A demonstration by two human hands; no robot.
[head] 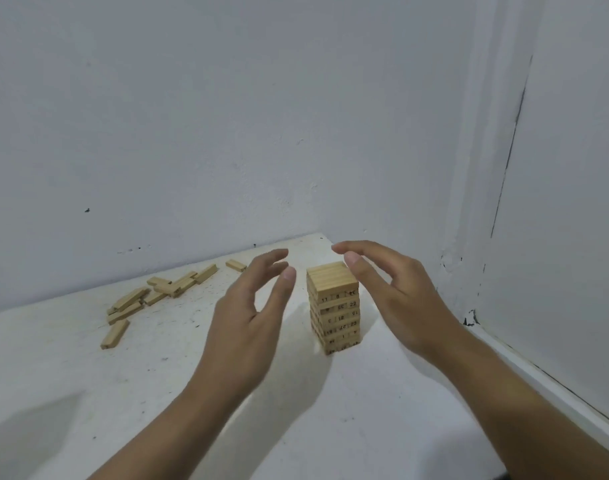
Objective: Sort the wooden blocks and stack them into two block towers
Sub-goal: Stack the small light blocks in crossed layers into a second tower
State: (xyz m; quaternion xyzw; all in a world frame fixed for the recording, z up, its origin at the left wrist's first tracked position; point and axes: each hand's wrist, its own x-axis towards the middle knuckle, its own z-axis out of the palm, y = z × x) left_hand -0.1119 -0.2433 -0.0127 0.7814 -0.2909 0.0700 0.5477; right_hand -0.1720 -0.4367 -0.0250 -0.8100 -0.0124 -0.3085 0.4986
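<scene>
Block tower upright near the table's far right corner, flanked by left hand and right hand, fingers spread, grasping nothing; right thumb possibly touching its top. Loose blocks scattered along the far edge.

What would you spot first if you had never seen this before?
A tall tower of numbered light wooden blocks stands near the far corner of the white table. The left hand and right hand are open on either side of it. Loose wooden blocks lie scattered to the left.
</scene>
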